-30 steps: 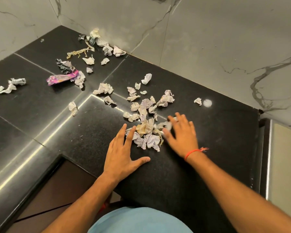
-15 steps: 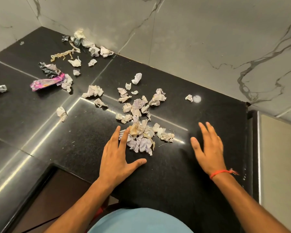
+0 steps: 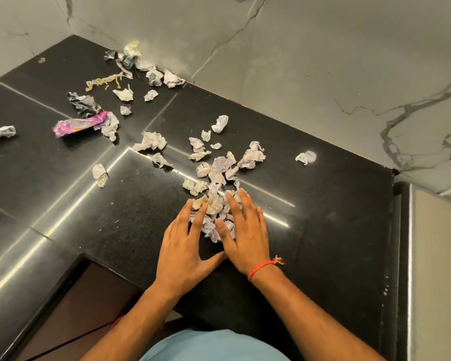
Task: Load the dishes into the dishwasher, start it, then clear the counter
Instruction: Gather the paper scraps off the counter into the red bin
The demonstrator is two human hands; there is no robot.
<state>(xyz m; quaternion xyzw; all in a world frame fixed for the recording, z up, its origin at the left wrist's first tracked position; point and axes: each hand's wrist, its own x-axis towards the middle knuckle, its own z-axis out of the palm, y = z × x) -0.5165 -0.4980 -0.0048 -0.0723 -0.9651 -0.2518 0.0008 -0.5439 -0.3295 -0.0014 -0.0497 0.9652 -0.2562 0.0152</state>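
Observation:
A black stone counter [image 3: 323,230] carries many crumpled paper scraps. The nearest pile of scraps [image 3: 215,201] lies between my two hands. My left hand [image 3: 185,246] rests flat on the counter at the pile's left side, fingers spread and touching the scraps. My right hand [image 3: 245,230], with a red thread at the wrist, lies flat on the pile's right side, fingers partly over the scraps. The two thumbs nearly meet below the pile. Neither hand grips anything.
More scraps trail toward the back corner [image 3: 141,63]. A pink-purple wrapper [image 3: 78,125] lies at the left, a lone scrap [image 3: 301,158] at the right. Marble walls bound the counter behind. The counter's front edge [image 3: 63,277] drops off at lower left.
My right hand swung out to the right, then came back in against the pile. The loose scraps on the pile's right side are now pushed together under it.

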